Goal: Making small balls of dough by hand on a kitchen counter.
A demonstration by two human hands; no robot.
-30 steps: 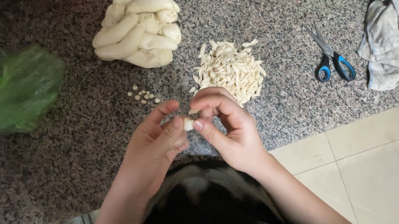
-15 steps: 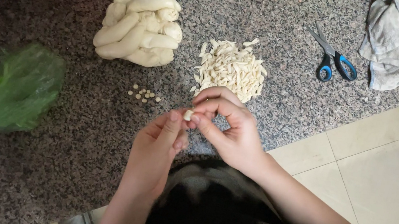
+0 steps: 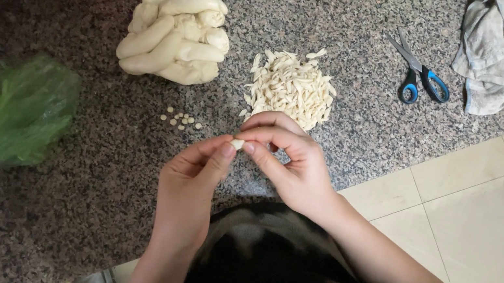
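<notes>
Pinching dough bit (image 3: 237,144) w/ both hands, same as before.

Seen from above, a person's left hand (image 3: 194,173) and right hand (image 3: 292,160) pinch a small pale bit of dough (image 3: 237,144) between their fingertips over a speckled grey granite counter (image 3: 92,204). Just beyond lie a heap of thin shaped dough pieces (image 3: 291,88), a few tiny dough pellets (image 3: 180,119), a lump of thick pale dough rolls (image 3: 175,31), blue-handled scissors (image 3: 420,76), a crumpled grey cloth (image 3: 491,50) and a crumpled green plastic bag (image 3: 6,117).
</notes>
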